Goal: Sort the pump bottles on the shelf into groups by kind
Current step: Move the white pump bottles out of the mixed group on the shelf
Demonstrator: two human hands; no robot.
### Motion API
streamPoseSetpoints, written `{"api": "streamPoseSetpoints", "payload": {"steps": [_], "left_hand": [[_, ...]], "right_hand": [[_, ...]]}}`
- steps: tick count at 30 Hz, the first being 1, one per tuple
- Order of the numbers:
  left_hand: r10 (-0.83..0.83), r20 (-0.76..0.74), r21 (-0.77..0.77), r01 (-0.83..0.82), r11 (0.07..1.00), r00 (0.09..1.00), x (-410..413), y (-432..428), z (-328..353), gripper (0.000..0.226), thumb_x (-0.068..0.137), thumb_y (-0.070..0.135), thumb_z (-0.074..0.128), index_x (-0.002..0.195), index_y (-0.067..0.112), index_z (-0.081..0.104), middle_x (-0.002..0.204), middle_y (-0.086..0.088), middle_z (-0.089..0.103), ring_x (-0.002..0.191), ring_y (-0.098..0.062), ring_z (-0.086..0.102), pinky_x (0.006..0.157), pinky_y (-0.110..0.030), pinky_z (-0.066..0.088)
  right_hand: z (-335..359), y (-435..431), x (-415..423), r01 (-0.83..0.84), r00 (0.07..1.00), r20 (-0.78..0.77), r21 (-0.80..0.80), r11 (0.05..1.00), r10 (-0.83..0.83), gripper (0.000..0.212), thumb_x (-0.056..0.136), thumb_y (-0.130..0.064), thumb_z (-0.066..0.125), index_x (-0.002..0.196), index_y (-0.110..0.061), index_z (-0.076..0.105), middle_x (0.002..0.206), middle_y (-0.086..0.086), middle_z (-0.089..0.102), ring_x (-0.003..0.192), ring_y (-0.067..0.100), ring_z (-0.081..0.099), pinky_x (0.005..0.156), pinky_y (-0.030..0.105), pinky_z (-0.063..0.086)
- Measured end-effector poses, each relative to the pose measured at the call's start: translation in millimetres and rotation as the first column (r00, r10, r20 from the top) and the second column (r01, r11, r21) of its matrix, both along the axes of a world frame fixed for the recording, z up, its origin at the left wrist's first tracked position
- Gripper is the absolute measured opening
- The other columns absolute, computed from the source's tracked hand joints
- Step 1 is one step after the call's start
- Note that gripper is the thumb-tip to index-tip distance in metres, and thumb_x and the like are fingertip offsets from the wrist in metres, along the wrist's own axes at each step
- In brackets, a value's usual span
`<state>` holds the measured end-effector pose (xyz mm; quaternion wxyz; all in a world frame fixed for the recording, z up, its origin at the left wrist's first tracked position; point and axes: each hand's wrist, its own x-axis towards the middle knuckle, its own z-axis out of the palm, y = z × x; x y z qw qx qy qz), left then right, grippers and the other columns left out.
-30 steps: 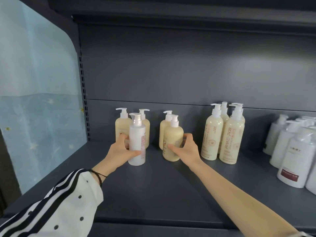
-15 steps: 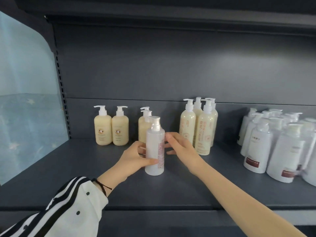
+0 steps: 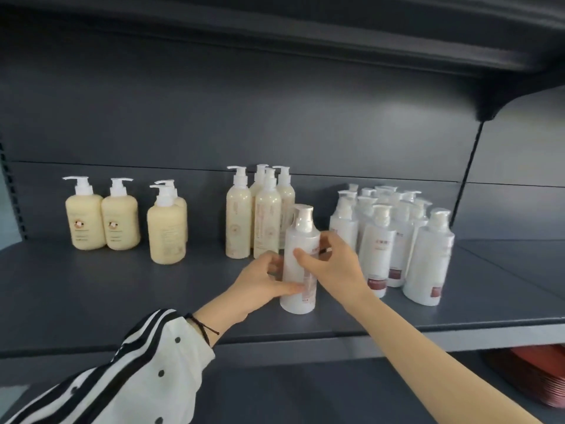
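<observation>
A slim white pump bottle [image 3: 301, 240] stands upright on the grey shelf [image 3: 122, 289], in front of the tall cream bottles [image 3: 253, 215]. My left hand [image 3: 263, 283] grips its lower left side, thumb across the front. My right hand [image 3: 330, 264] grips it from the right, fingers curled round the middle. Squat yellow bottles stand at the left: a pair [image 3: 102, 218] and two more [image 3: 166, 228] one behind the other. A cluster of several white bottles [image 3: 397, 237] with dark red labels stands to the right.
The shelf's back panel [image 3: 275, 123] rises behind the bottles and an upper shelf [image 3: 305, 35] overhangs them. Bare shelf surface lies in front of the yellow bottles. Below the shelf at the right lies a stack of red items [image 3: 538, 377].
The slim white bottle has travelled right along the shelf, from beside the yellow bottles to near the white cluster. My right hand left a yellow bottle and now grips the white one.
</observation>
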<state>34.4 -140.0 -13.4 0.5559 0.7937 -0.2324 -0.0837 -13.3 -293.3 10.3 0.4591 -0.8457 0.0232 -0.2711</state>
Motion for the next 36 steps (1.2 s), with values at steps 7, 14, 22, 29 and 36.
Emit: {"api": "streamPoseSetpoints", "payload": {"steps": [7,14,22,29,36], "left_hand": [[-0.056,-0.022,-0.044,0.055,0.998,0.998,-34.6,-85.5,-2.2,0.047,0.068,0.022,0.084,0.108,0.021,0.060,0.101,0.002,0.068,0.095,-0.010,0.064,0.082,-0.023,0.051],[0.017,0.031,-0.046,-0.016,0.999,0.999,-47.4,-146.8,-0.5,0.046,0.066,0.022,0.086,0.103,0.017,0.061,0.090,0.007,0.069,0.083,-0.004,0.065,0.070,-0.018,0.052],[0.092,0.166,-0.034,-0.087,0.996,0.982,-42.6,-190.2,-6.9,0.039,0.064,0.030,0.087,0.085,0.018,0.056,0.086,0.003,0.067,0.083,-0.015,0.066,0.075,-0.038,0.059],[0.018,0.312,0.120,-0.058,0.991,0.950,-37.1,-185.1,-4.6,0.031,0.079,0.034,0.074,0.100,0.016,0.060,0.091,0.006,0.067,0.082,-0.007,0.063,0.068,-0.019,0.051],[-0.168,0.743,0.509,-0.385,0.770,0.648,-18.7,-121.6,14.3,0.031,0.090,0.051,0.048,0.097,0.022,0.059,0.099,0.007,0.059,0.088,-0.012,0.055,0.065,-0.031,0.049]], "right_hand": [[-8.1,-78.3,-37.9,0.178,0.983,0.049,-0.071,0.981,-0.175,0.044,0.075,-0.044,0.073,0.105,-0.020,0.051,0.096,-0.004,0.061,0.079,0.008,0.057,0.067,0.025,0.047],[-2.0,-130.9,-55.2,0.210,0.977,-0.012,-0.083,0.974,-0.212,0.043,0.075,-0.039,0.074,0.109,-0.021,0.055,0.101,-0.004,0.062,0.083,0.009,0.060,0.074,0.035,0.054],[1.1,-163.3,-52.5,0.255,0.964,-0.038,-0.136,0.957,-0.262,0.029,0.073,-0.036,0.073,0.089,-0.019,0.056,0.096,-0.003,0.059,0.084,0.017,0.060,0.076,0.041,0.055],[-3.4,-170.5,-59.8,0.273,0.962,0.030,-0.086,0.958,-0.271,0.045,0.075,-0.040,0.078,0.104,-0.021,0.051,0.093,-0.005,0.059,0.080,0.014,0.059,0.070,0.034,0.053],[-4.9,-147.3,-63.1,0.156,0.988,0.061,-0.347,0.925,-0.143,0.018,0.083,-0.031,0.068,0.079,-0.019,0.056,0.069,-0.007,0.058,0.065,0.013,0.057,0.064,0.035,0.054]]}}
